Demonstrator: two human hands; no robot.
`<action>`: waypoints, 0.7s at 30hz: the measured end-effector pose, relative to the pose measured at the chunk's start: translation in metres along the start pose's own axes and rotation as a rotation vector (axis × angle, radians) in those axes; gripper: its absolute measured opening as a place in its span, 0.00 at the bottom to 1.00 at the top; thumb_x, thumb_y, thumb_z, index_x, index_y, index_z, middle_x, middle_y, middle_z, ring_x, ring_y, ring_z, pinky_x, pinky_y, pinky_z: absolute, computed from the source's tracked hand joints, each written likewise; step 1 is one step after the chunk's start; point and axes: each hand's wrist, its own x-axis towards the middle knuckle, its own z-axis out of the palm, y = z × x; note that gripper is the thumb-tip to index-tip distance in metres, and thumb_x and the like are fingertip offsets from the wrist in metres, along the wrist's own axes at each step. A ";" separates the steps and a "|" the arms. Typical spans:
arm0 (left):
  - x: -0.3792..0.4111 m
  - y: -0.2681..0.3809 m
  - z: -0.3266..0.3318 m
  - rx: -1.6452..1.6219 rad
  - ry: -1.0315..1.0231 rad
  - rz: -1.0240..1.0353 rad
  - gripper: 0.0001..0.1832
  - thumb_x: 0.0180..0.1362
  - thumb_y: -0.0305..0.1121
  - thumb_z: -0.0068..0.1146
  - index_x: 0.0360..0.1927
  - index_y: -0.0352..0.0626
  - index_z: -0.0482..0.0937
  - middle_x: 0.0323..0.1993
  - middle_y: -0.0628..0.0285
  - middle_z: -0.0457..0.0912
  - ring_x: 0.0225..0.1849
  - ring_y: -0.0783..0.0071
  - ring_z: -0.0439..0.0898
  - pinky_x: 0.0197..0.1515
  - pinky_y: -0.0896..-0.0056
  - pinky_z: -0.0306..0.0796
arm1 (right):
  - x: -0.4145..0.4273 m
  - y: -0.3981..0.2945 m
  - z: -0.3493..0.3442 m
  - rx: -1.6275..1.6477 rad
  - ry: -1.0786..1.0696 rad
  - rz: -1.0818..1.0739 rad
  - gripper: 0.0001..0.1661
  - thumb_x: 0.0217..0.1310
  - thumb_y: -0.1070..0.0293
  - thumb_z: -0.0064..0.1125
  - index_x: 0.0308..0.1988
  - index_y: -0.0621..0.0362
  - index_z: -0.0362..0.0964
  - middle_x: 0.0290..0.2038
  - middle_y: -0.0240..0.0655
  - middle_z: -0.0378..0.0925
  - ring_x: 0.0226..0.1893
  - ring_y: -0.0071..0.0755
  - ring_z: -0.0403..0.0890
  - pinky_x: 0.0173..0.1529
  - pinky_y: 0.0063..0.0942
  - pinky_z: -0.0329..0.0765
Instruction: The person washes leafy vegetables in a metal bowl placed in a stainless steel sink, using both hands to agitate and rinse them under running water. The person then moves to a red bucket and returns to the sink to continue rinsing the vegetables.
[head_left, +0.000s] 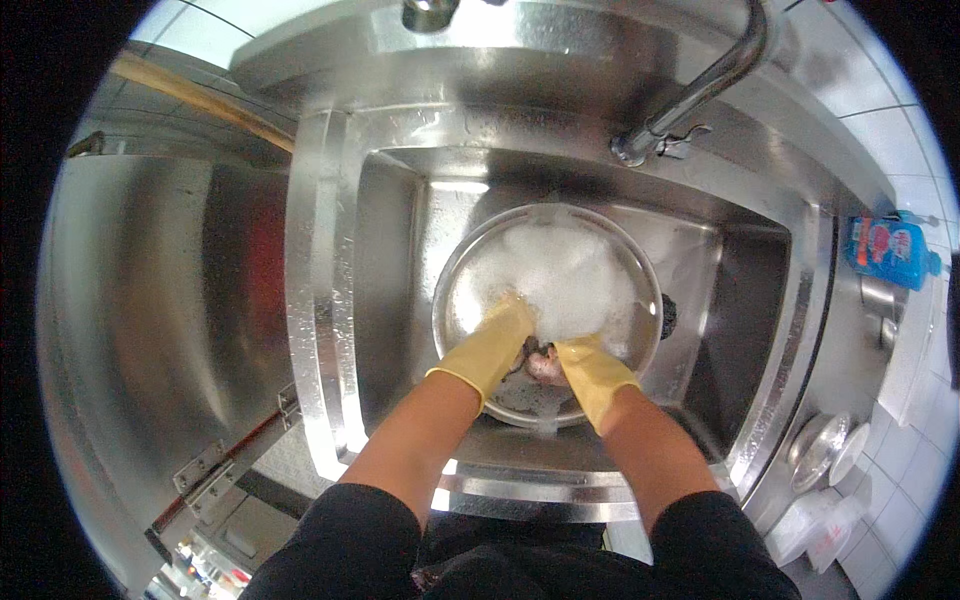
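Observation:
A round stainless steel basin (652, 337) stands inside the sink, with white foam (559, 262) over much of its cloudy water. My left hand (510, 319), in a yellow rubber glove, reaches into the basin; its fingers are hidden under the foam and water. My right hand (581, 352), gloved the same way, dips in to the right of it with its fingers also out of sight. Between the two gloves shows a pinkish, rounded lump (546, 367) with dark patches beside it. What the lump is, and whether either hand grips it, I cannot tell.
The steel sink (322, 300) surrounds the basin. A curved faucet (697, 86) rises at the back right. A black scrubber (668, 316) lies by the basin. On the right are a blue bottle (892, 250), a metal bowl (817, 450) and plastic bags (817, 529).

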 end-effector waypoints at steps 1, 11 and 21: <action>-0.014 -0.010 -0.007 -0.101 0.011 -0.055 0.36 0.72 0.43 0.46 0.77 0.36 0.57 0.74 0.38 0.63 0.74 0.47 0.65 0.75 0.49 0.59 | 0.005 -0.016 -0.012 -0.013 -0.103 -0.024 0.27 0.67 0.54 0.61 0.57 0.62 0.74 0.43 0.43 0.84 0.46 0.50 0.83 0.54 0.41 0.78; -0.073 -0.009 0.030 0.433 0.044 0.022 0.32 0.70 0.40 0.46 0.73 0.34 0.65 0.73 0.37 0.67 0.74 0.44 0.67 0.79 0.45 0.50 | -0.013 -0.068 -0.042 0.246 -0.053 0.533 0.35 0.57 0.51 0.69 0.55 0.66 0.76 0.50 0.56 0.81 0.52 0.58 0.81 0.58 0.46 0.76; -0.002 -0.028 0.027 0.077 -0.032 -0.063 0.33 0.66 0.47 0.50 0.70 0.37 0.70 0.71 0.42 0.70 0.72 0.46 0.69 0.75 0.48 0.61 | 0.005 0.020 -0.003 -0.126 -0.603 0.277 0.15 0.66 0.63 0.61 0.44 0.65 0.79 0.36 0.43 0.86 0.35 0.49 0.86 0.40 0.46 0.81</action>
